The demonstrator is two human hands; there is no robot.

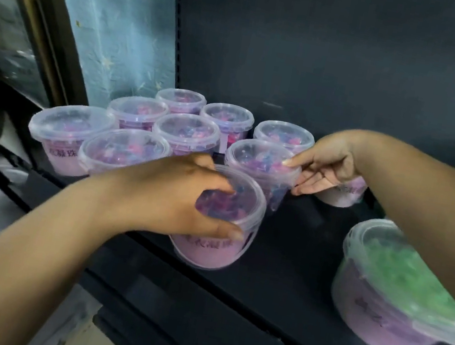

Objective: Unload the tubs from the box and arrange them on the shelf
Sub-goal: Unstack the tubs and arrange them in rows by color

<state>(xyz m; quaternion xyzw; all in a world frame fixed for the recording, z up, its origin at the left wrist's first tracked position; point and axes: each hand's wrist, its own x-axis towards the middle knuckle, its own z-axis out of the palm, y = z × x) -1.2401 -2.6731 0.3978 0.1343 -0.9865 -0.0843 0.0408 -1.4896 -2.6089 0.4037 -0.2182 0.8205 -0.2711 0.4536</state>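
Several clear-lidded tubs with pink labels and pink-blue contents (187,132) stand grouped at the left of the dark shelf (289,262). My left hand (172,202) grips the front tub (216,246) by its lid and side, near the shelf's front edge. My right hand (324,165) holds the rim of the tub behind it (261,163), thumb on the lid, fingers down its right side. Another pink tub (343,196) stands partly hidden behind my right hand. The box is out of view.
A tub with green contents (393,296) stands at the front right of the shelf under my right forearm. The shelf's dark back panel (332,54) rises behind. A blue starred curtain (117,31) and a dark frame lie to the left.
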